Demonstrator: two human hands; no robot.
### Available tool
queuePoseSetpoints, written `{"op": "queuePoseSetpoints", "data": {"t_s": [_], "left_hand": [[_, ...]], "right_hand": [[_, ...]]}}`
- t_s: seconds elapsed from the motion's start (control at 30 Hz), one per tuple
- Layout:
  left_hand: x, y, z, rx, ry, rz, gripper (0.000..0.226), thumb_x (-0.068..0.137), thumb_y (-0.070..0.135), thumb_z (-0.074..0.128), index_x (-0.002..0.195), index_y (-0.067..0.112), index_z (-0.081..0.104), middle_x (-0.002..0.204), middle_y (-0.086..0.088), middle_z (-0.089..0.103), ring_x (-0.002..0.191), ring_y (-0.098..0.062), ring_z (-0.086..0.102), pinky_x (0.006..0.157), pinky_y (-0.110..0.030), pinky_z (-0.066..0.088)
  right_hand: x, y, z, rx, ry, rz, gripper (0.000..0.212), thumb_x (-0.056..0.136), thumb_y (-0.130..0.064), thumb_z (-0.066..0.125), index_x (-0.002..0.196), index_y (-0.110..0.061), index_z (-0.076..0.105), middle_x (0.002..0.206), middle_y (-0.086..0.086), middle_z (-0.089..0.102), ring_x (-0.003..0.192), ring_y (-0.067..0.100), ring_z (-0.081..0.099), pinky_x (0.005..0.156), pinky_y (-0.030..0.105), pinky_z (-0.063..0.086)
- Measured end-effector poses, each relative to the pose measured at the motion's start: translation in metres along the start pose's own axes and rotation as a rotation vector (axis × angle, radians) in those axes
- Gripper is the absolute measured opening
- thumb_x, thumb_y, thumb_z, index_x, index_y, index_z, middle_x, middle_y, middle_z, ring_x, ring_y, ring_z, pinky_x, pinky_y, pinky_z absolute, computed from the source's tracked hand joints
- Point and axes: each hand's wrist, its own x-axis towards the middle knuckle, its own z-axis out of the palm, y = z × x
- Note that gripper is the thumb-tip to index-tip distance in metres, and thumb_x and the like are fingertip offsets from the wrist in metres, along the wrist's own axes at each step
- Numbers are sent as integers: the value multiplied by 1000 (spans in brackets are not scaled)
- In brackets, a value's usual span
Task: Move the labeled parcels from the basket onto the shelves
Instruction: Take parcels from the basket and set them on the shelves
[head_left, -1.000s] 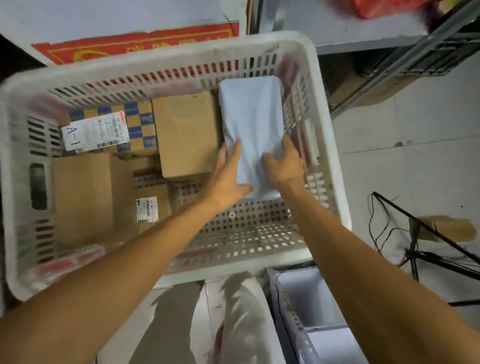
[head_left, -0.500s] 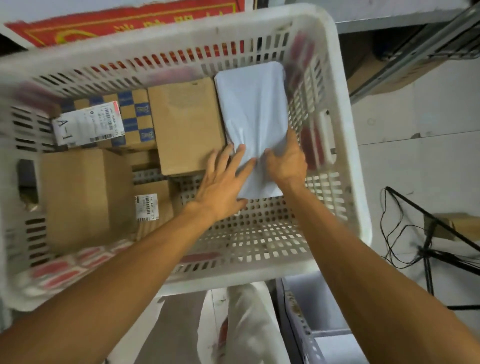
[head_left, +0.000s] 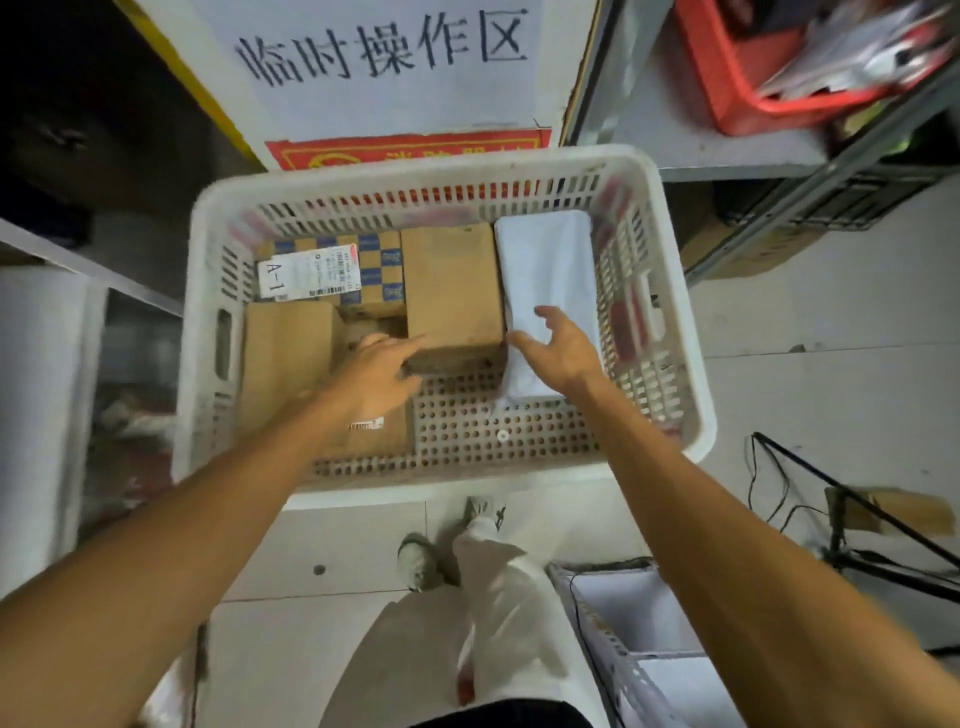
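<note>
A white slotted basket (head_left: 691, 395) stands on the floor with several parcels in it. A white soft mailer (head_left: 550, 270) lies along its right side. My right hand (head_left: 558, 348) hovers over the mailer's near end, fingers spread and holding nothing. To the mailer's left stands a plain brown box (head_left: 452, 288). My left hand (head_left: 374, 376) reaches to that box's near left corner with straight fingers. A chequered box with an "A-1" label (head_left: 304, 273) lies at the back left. Another brown box (head_left: 285, 364) sits at the left. A small labelled box (head_left: 382, 434) is partly under my left wrist.
A metal shelf (head_left: 727, 130) at upper right carries a red basket (head_left: 748, 78) of packets. A white sign with Chinese characters (head_left: 384, 57) stands behind the basket. A second white crate (head_left: 639, 639) is at lower right, beside cables and a tripod (head_left: 857, 525). My legs stand below the basket.
Both hands have let go of the white mailer. My left hand has moved left to the brown box. The view has pulled back, so the basket looks smaller.
</note>
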Motion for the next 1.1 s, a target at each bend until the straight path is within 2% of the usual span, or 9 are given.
{"op": "queuePoseSetpoints", "data": {"t_s": [0.07, 0.2, 0.33, 0.43, 0.7, 0.8, 0.9, 0.97, 1.1], "left_hand": [[-31, -13, -19, -76, 36, -38, 56, 97, 20, 53, 149, 25, 31, 139, -10, 45, 131, -27, 40, 101, -29, 34], [-101, -50, -58, -124, 97, -95, 55, 97, 21, 54, 148, 23, 33, 151, -5, 38, 135, -23, 41, 107, -31, 33], [-167, -71, -107, -136, 282, -139, 51, 96, 21, 54, 145, 26, 39, 146, -4, 44, 127, -25, 48, 105, -36, 41], [-216, -79, -144, -123, 425, -206, 53, 97, 25, 53, 147, 26, 36, 137, -12, 53, 120, -31, 53, 95, -34, 44], [-338, -95, -219, -427, 819, -388, 58, 94, 25, 58, 147, 27, 34, 150, -2, 38, 137, -22, 37, 110, -32, 30], [-386, -99, -230, -513, 955, -469, 62, 90, 24, 64, 145, 27, 36, 151, -3, 37, 138, -21, 35, 113, -34, 27], [-435, -99, -225, -675, 1164, -517, 63, 87, 9, 65, 144, 18, 39, 146, -8, 40, 137, -20, 36, 97, -21, 32], [-466, -97, -213, -751, 1273, -541, 63, 88, 4, 63, 144, 16, 38, 147, -11, 39, 138, -20, 35, 90, -20, 33], [-532, -100, -175, -745, 1390, -702, 67, 89, 17, 67, 146, 21, 32, 151, -11, 35, 137, -20, 34, 96, -24, 30]], "right_hand": [[-23, -29, 5, -9, -42, -27, 64, 91, -47, 57, 145, -17, 39, 144, 10, 47, 128, 28, 48, 97, 31, 39], [-69, -93, 23, -17, -188, -153, 64, 92, -46, 58, 146, -19, 37, 148, 9, 43, 130, 26, 46, 103, 32, 36], [-102, -161, 41, -67, -290, -308, 55, 93, -37, 60, 143, -19, 43, 143, 6, 48, 130, 24, 46, 95, 23, 38], [-112, -219, 57, -153, -273, -433, 59, 90, -43, 62, 141, -19, 45, 145, 6, 46, 134, 28, 43, 108, 33, 36], [-162, -378, 91, -127, -539, -854, 59, 90, -45, 61, 143, -26, 44, 146, 1, 44, 135, 20, 41, 112, 35, 34], [-193, -424, 107, -158, -652, -992, 55, 89, -46, 60, 140, -33, 46, 145, 0, 46, 132, 20, 45, 104, 30, 39], [-229, -456, 126, -232, -773, -1140, 55, 93, -44, 56, 144, -30, 41, 149, -3, 40, 132, 20, 44, 92, 23, 36], [-258, -472, 143, -280, -839, -1239, 58, 94, -44, 55, 147, -27, 37, 152, -2, 37, 136, 20, 39, 95, 23, 33], [-329, -495, 185, -334, -943, -1416, 59, 93, -44, 56, 146, -24, 38, 151, 3, 39, 137, 20, 40, 101, 27, 34]]}}
